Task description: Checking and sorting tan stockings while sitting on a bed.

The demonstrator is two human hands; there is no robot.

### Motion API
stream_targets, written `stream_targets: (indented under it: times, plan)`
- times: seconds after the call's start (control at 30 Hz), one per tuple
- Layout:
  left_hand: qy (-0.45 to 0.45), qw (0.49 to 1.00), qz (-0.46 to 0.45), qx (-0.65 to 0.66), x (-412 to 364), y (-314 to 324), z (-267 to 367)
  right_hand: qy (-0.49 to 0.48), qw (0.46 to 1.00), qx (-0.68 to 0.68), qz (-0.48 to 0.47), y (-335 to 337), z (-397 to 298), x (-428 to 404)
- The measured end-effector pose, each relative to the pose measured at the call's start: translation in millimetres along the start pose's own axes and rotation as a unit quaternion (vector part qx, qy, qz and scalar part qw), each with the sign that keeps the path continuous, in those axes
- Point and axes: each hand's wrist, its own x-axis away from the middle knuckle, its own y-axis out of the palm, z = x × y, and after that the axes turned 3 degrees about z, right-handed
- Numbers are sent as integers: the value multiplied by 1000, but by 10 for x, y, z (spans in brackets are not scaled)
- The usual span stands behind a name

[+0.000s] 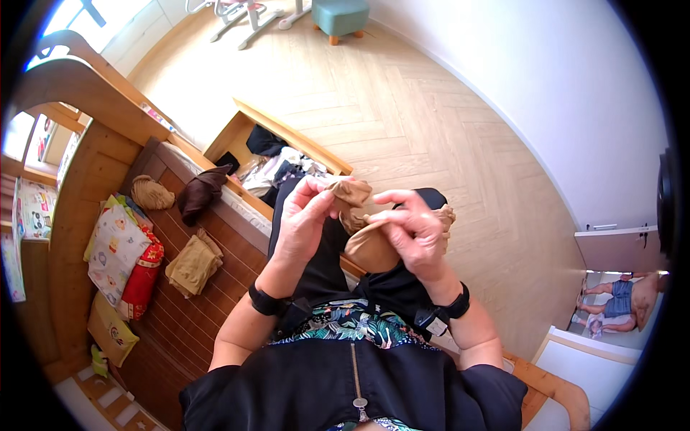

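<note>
Tan stretchy fabric, possibly hosiery point(372, 250), hangs between my two hands above my lap. My left hand point(304, 218) pinches one bunched end of it between thumb and fingers. My right hand point(412, 231) grips another edge with thumb and forefinger, its other fingers partly spread. More of the tan fabric shows beyond the right hand, over my knee. On the bed mat to the left lie a rolled tan bundle point(152, 193), a dark brown bundle point(202, 194) and a folded tan garment point(195, 263).
An open wooden drawer point(294, 134) holding clothes stands past the bed's edge. Patterned cloth point(116, 250), a red cloth point(144, 280) and a yellow bag point(113, 328) lie at the bed's far side. A teal stool point(340, 16) stands on the floor. A person point(620, 301) is beyond the doorway at right.
</note>
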Motion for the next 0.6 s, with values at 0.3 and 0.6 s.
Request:
stream_targets:
  times: [0.3, 0.6]
  plan:
    - [18, 996, -29, -81, 94, 122, 73, 18, 999, -18, 32, 141, 260, 60]
    - [34, 936, -93, -337, 114, 386, 234, 144, 932, -334, 15, 26, 358, 97]
